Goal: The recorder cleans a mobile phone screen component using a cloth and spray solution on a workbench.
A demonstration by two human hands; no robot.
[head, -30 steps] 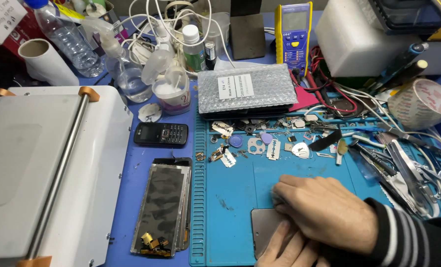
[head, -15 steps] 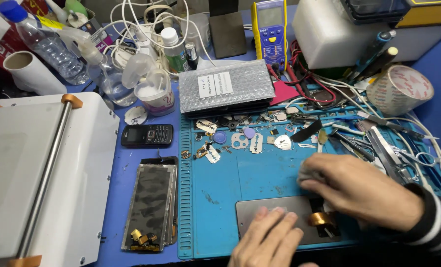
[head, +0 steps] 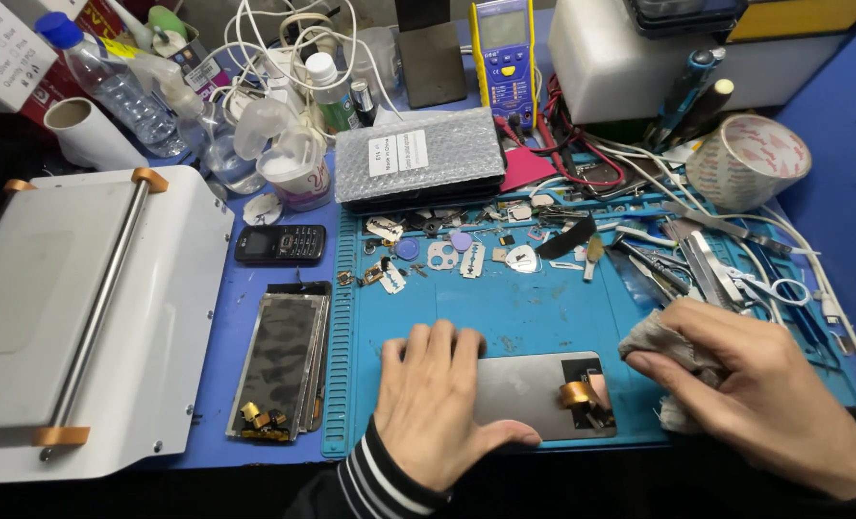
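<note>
Left hand (head: 438, 399) lies flat, fingers spread, pinning grey display panel (head: 534, 394) near-centre on blue mat (head: 543, 312). Right hand (head: 764, 384) pinches crumpled cloth (head: 654, 336) beside it. Risk, as I judge: cloth snags the panel's gold flex cable (head: 577, 394) at its right end and tears it.

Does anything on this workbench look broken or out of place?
Yes: the phone screen panel left of the blue mat looks cracked and stripped, its gold connectors hanging loose. Small parts lie scattered across the top of the mat.
</note>
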